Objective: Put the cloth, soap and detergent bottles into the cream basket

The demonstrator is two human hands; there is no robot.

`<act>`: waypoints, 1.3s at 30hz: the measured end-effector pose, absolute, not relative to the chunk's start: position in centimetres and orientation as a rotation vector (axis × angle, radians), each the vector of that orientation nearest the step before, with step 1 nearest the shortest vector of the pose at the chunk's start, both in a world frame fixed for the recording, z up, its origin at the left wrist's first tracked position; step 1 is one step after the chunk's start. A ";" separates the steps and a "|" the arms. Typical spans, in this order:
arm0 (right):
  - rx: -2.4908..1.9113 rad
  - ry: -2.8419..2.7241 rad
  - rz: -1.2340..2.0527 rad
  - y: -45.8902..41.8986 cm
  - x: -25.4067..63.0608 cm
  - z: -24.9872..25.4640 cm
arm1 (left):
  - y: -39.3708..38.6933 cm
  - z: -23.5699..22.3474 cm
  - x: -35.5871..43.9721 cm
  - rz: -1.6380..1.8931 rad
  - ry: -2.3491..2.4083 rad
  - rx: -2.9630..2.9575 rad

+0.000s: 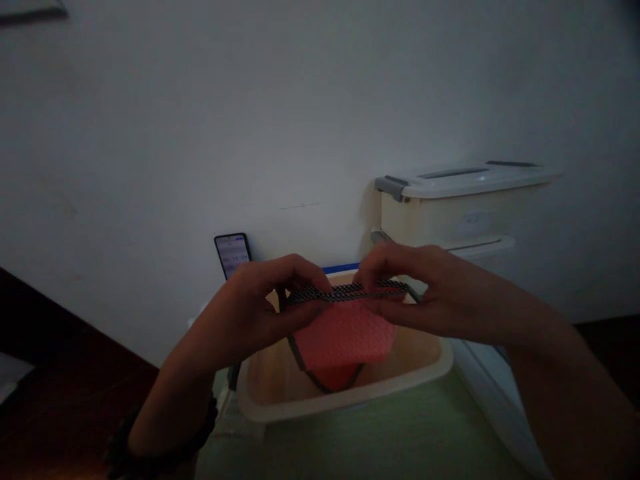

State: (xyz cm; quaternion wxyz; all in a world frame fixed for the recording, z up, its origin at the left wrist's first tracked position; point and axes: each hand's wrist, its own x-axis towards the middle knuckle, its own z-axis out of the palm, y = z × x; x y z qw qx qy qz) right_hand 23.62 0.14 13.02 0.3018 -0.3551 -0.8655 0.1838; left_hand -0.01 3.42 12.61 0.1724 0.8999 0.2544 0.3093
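My left hand (260, 300) pinches the left part of a black-and-white patterned band along the top of a red cloth (350, 333). At the band's right part, my right hand (420, 287) closes thumb and fingers on it. The cloth hangs from both hands, pinkish above and a stronger red at its dark-edged lower point. It hangs over a pale plastic basin (345, 405), whose inside looks tan. My hands hide parts of the band and the basin's far rim.
A phone (233, 255) with a lit screen leans by the white wall (225, 120), beyond my left hand. To the right, white lidded storage boxes (425, 217) with grey latches are stacked. Beneath the basin is a pale green surface (375, 440). The room is dim.
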 end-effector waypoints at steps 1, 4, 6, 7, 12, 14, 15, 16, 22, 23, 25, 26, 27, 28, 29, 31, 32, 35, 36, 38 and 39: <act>-0.956 -2.326 0.448 0.1 23.5 13.1 | 3.4 12.6 0.0 0.870 0.712 2.542; -0.971 -2.367 0.368 0.1 23.8 13.2 | 3.4 12.7 -0.2 0.801 0.693 2.533; -0.986 -2.349 0.309 0.1 24.2 13.3 | 3.5 12.8 -0.4 0.712 0.732 2.572; -1.004 -2.337 0.282 0.1 24.5 13.4 | 3.5 12.8 -0.5 0.669 0.760 2.593; -1.095 -2.301 0.222 0.0 25.5 13.7 | 3.6 12.9 -1.1 0.595 0.854 2.651; -1.106 -2.310 0.231 -0.1 25.6 13.8 | 3.5 13.0 -1.2 0.610 0.850 2.688; -1.110 -2.319 0.239 -0.1 25.6 13.9 | 3.5 13.0 -1.2 0.618 0.843 2.704; -1.118 -2.331 0.251 -0.1 25.6 13.9 | 3.5 13.1 -1.1 0.626 0.838 2.713; -1.154 -2.349 0.285 0.0 25.5 13.6 | 3.5 13.4 -0.8 0.665 0.880 2.698; -1.160 -2.343 0.282 0.0 25.5 13.5 | 3.5 13.4 -0.8 0.671 0.891 2.700; -1.171 -2.336 0.279 0.1 25.5 13.4 | 3.5 13.5 -0.9 0.705 0.916 2.704; -1.172 -2.336 0.280 0.2 25.5 13.3 | 3.5 13.5 -1.0 0.734 0.927 2.704; -1.171 -2.339 0.281 0.3 25.4 13.3 | 3.5 13.6 -1.1 0.765 0.942 2.702; -1.171 -2.339 0.282 0.3 25.3 13.2 | 3.4 13.6 -1.2 0.794 0.960 2.699; -1.171 -2.339 0.284 0.3 25.3 13.2 | 3.4 13.6 -1.3 0.813 0.976 2.696; -1.178 -2.333 0.285 0.4 25.2 13.2 | 3.4 13.6 -1.6 0.826 0.994 2.689; -1.184 -2.333 0.286 0.4 25.2 13.2 | 3.4 13.6 -1.8 0.822 0.995 2.687; -1.207 -2.345 0.278 0.4 25.1 13.2 | 3.6 13.7 -2.1 0.808 0.996 2.699; -1.216 -2.350 0.269 0.4 25.1 13.2 | 3.6 13.7 -2.1 0.807 0.997 2.712; -1.227 -2.356 0.250 0.5 25.1 13.2 | 3.7 13.8 -2.1 0.822 0.994 2.739; -1.226 -2.357 0.247 0.5 25.1 13.2 | 3.7 13.8 -2.0 0.835 0.994 2.749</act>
